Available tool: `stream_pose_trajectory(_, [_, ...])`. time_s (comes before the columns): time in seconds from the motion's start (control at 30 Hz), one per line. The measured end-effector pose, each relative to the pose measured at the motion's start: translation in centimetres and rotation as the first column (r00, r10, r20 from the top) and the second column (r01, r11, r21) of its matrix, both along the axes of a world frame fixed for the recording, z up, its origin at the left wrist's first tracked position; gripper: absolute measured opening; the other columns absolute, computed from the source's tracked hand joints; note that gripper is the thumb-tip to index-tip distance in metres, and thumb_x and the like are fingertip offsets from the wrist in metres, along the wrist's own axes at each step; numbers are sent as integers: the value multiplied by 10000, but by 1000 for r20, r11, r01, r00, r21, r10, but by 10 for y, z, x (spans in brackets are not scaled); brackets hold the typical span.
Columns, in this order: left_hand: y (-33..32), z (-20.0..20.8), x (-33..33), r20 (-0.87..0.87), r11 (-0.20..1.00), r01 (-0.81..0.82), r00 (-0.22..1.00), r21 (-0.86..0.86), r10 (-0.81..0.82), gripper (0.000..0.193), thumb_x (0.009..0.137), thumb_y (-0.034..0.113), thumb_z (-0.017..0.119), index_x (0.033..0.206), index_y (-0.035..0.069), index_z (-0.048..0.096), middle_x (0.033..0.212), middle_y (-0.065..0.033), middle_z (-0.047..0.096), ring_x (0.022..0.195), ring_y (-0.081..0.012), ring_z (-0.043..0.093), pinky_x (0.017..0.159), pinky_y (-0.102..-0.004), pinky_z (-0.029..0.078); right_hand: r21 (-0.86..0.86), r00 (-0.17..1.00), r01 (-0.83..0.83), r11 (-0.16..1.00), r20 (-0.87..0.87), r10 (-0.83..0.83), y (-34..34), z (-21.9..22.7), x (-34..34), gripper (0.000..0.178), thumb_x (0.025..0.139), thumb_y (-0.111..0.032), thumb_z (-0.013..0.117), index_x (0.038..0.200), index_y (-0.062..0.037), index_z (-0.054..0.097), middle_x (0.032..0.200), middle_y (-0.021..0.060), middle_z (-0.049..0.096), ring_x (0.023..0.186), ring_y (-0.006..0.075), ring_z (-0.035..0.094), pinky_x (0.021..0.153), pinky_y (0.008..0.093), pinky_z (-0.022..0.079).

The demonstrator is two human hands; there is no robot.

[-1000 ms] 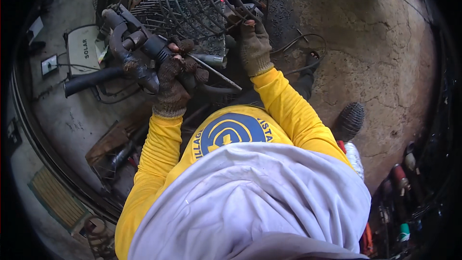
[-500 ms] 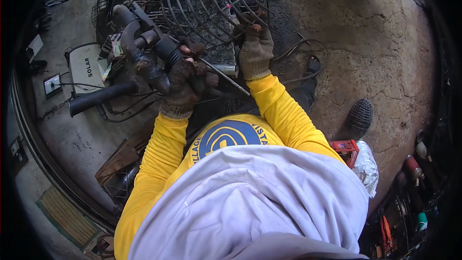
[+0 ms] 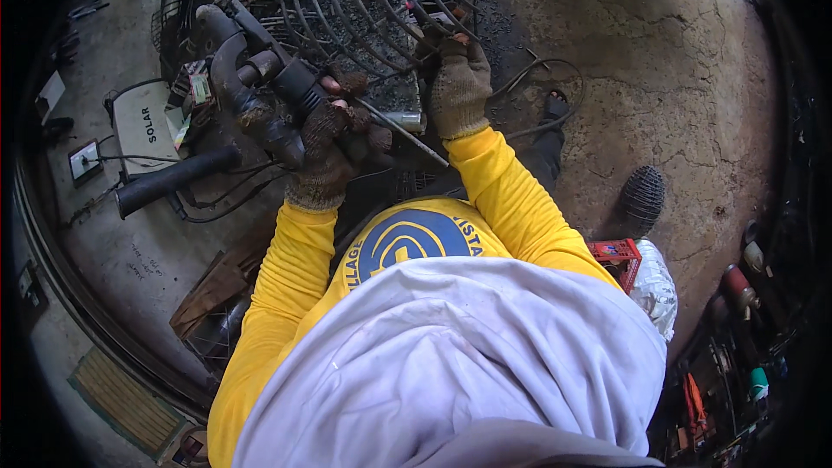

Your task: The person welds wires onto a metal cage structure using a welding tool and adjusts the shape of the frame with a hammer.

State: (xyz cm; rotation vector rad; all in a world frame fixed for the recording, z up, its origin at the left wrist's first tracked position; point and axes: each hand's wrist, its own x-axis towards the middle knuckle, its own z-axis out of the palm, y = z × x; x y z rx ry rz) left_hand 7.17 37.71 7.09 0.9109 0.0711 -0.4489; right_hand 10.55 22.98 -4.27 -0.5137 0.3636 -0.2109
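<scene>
My left hand [image 3: 334, 140], in a worn brown knit glove with bare fingertips, is closed round a dark tool [image 3: 299, 87] with a ribbed black collar. Beside it a thin metal rod [image 3: 403, 133] slants out toward my body; whether the fingers pinch it too is hidden. My right hand [image 3: 459, 87], in a similar glove, is closed at the near edge of a cage of curved metal wires [image 3: 347, 4]. Its fingertips are partly hidden among the wires. Just left of my left hand stand bent, rusty dark pipes [image 3: 234, 78], one ending in a black tube [image 3: 178, 180].
On the left is a pale box [image 3: 147, 130] with cables. A small silver cylinder [image 3: 407, 122] lies between my hands. A loose cable [image 3: 563, 78] crosses the stained concrete floor near my foot. A red crate [image 3: 617, 256] and white bag [image 3: 654, 290] sit at my right.
The view has shifted slightly, so the wire cage and floor objects appear a little further left and up. Both hands keep the same grips.
</scene>
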Motion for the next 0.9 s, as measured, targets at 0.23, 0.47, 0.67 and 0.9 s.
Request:
stream_pose_trajectory(0.23, [-5,0,-5,10,998,-41,999,41,41,336,965,102,652,1247,171,483,1193,-21,526,925,-113,619,808,-437,594,-255,982,-133,958,96,162,-27,-8,-11,455,1021,-400,595,1306,-47,565,1133,82,684,1035,168,652,884,317,551])
stream_pose_trajectory(0.47, [-21,-2,-12,-5,991,-43,999,-127,43,350,949,83,671,1234,181,494,1229,-29,514,925,-121,646,796,-441,604,-160,930,-337,928,96,355,-59,-19,-5,554,1001,-470,609,1342,-38,542,1119,88,696,985,168,683,892,316,554])
stream_pose_trajectory(0.67, [-40,-1,-20,50,989,-142,988,-35,144,368,932,68,687,1235,174,506,1205,-34,529,932,-111,648,751,-437,615,-122,862,-506,854,-40,505,-87,0,-2,470,1016,-436,600,1251,-29,615,1084,91,721,947,153,687,869,288,543])
stream_pose_trajectory(0.9, [-74,-19,-29,119,945,-326,939,14,323,369,935,52,671,1242,176,507,1169,-33,541,898,-123,652,710,-415,614,-576,611,-731,364,-317,725,-157,29,-13,501,988,-377,632,1334,-16,595,1126,115,729,1041,185,684,926,318,519])
